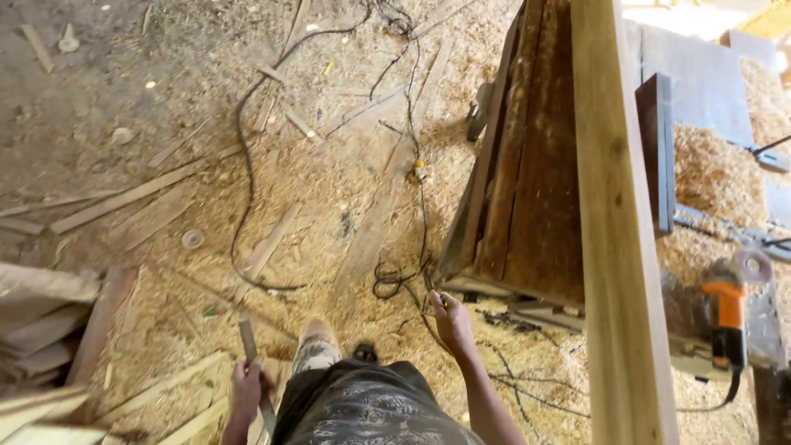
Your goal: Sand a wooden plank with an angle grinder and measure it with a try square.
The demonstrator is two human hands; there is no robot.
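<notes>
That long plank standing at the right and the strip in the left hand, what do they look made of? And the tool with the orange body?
Long plank: pale bare wood, with visible grain and knots, unpainted. Strip in the left hand: flat, grey and dull; probably weathered wood, possibly metal, too small to tell. Orange tool: glossy moulded body, likely plastic, with a greyish, metal-looking guard at its head.

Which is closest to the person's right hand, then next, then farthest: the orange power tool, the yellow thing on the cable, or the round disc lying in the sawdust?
From the right hand:
1. Yellow thing on the cable, straight ahead on the floor.
2. Disc and orange power tool: too close to call; disc far left, tool far right on the bench.
</notes>
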